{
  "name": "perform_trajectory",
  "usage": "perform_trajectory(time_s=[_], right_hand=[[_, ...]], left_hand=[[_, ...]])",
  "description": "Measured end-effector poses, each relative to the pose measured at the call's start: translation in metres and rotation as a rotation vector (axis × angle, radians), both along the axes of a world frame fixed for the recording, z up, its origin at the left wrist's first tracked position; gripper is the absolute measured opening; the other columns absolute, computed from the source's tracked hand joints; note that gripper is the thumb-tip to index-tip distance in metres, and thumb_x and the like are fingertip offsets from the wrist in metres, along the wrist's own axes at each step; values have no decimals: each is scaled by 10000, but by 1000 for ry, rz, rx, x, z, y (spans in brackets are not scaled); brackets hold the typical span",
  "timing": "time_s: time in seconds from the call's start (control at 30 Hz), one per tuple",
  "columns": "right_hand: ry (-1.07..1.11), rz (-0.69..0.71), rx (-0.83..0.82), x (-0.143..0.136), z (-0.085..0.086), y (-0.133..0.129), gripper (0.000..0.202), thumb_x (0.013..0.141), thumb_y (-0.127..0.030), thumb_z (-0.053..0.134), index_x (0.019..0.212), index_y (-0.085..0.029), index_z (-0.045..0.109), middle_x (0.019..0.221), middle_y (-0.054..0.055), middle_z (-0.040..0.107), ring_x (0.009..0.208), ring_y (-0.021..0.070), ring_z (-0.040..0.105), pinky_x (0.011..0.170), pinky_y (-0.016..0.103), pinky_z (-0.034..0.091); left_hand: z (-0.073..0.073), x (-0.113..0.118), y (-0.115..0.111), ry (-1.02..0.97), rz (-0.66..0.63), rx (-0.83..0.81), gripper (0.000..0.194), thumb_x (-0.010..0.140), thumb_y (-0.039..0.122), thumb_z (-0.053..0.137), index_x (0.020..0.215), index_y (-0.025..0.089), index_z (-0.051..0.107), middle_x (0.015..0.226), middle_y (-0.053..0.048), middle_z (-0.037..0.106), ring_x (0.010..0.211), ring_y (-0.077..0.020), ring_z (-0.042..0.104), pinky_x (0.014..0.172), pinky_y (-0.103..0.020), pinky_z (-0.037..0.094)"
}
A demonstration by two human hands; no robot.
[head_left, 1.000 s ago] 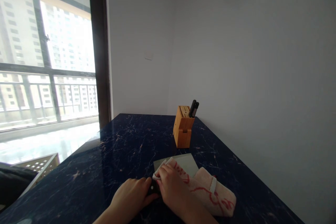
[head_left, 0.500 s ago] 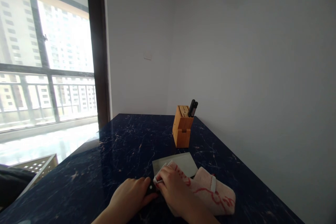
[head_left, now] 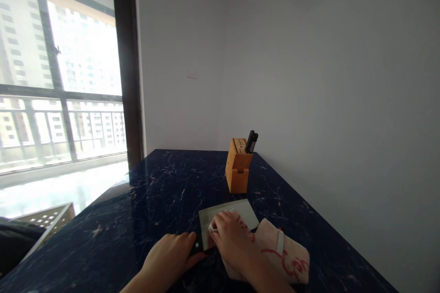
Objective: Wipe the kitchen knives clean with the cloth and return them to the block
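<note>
My left hand (head_left: 169,256) is closed round the black handle of a cleaver, whose broad pale blade (head_left: 220,208) lies flat to the right of the handle. Bunched in my right hand (head_left: 230,238) is part of a pink towel (head_left: 283,254) with red markings and a small white loop. The fingers press that part onto the blade's surface. The rest of the towel spreads to the right over the table and hides the near right part of the blade.
A wooden knife block (head_left: 239,169) with black-handled tools (head_left: 251,142) in it stands behind the blade. Everything rests on a dark blue marbled table (head_left: 172,183). A pale lattice-sided piece (head_left: 51,224) is at the lower left, beside the window. A wall runs along the right.
My right hand has slid the towel to the right along the blade, away from the handle, baring the blade's end next to it. My left hand stays on the handle.
</note>
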State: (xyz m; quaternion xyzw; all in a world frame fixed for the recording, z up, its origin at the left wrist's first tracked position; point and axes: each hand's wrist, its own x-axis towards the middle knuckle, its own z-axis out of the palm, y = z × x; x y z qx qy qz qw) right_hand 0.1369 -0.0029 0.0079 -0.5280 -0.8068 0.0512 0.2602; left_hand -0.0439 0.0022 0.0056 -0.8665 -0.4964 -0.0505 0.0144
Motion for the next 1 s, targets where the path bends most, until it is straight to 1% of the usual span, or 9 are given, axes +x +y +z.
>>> perform_trajectory(time_s=[0.1, 0.2, 0.27, 0.43, 0.5, 0.63, 0.73, 0.9, 1.0], right_hand=[[-39, -95, 95, 4, -3, 10, 206, 830, -75, 333, 903, -177, 497, 938, 70, 537, 884, 188, 477, 781, 307, 379], [-20, -134, 112, 5, -3, 11, 208, 846, -90, 317, 911, -171, 497, 935, 76, 534, 884, 196, 481, 771, 323, 400], [-4, -82, 114, 4, -2, 7, 224, 833, -81, 338, 957, -171, 501, 959, 71, 531, 917, 194, 479, 806, 327, 402], [-7, 185, 139, -3, 1, -2, 415, 809, -47, 365, 1193, -200, 411, 1149, 55, 485, 1102, 172, 416, 951, 312, 340], [10, 196, 161, -4, 0, 2, 389, 843, -77, 351, 1206, -207, 401, 1175, 50, 474, 1116, 157, 416, 950, 288, 343], [35, 6, 232, 4, -5, 16, 235, 900, -187, 319, 1042, -185, 506, 1036, 60, 538, 993, 157, 492, 878, 282, 383], [-4, -139, 277, 17, -6, 24, 239, 902, -213, 318, 946, -181, 551, 944, 69, 566, 927, 175, 508, 851, 312, 375], [-50, -286, 317, 37, -6, 28, 276, 891, -205, 333, 1049, -193, 559, 958, 78, 581, 949, 194, 498, 877, 336, 338], [-46, -261, 305, 36, -7, 28, 279, 885, -201, 347, 1062, -180, 563, 966, 83, 582, 952, 196, 496, 877, 330, 343]], left_hand=[[1, 0, 0, 0, 5, 0, 510, 804, 617, 289, 882, 226, 606, 812, -60, 692, 740, -272, 660, 622, -342, 488], [1, 1, 1, 2, 0, 2, 521, 807, 618, 276, 876, 223, 608, 804, -60, 693, 726, -277, 660, 619, -356, 491], [1, 1, 1, 2, 1, 9, 520, 807, 616, 277, 875, 220, 609, 803, -62, 693, 723, -281, 660, 615, -361, 492], [-1, 0, 1, -15, -9, 1, 510, 806, 614, 286, 886, 228, 609, 807, -59, 694, 735, -274, 661, 622, -349, 491], [-1, 0, 0, -15, -9, 0, 517, 807, 615, 282, 887, 224, 611, 806, -62, 694, 735, -271, 662, 627, -346, 492], [0, 0, -1, 1, -5, 18, 534, 810, 617, 262, 880, 217, 609, 794, -66, 695, 727, -278, 662, 624, -363, 497], [1, 1, -2, -2, -13, 31, 535, 809, 620, 258, 866, 217, 606, 783, -59, 695, 707, -279, 662, 609, -373, 501], [1, 0, -1, -7, -21, 42, 534, 811, 617, 256, 862, 216, 605, 778, -57, 696, 706, -293, 659, 604, -399, 506], [1, 0, -1, -8, -17, 39, 532, 809, 618, 264, 868, 215, 606, 786, -59, 696, 705, -299, 658, 603, -408, 507]])
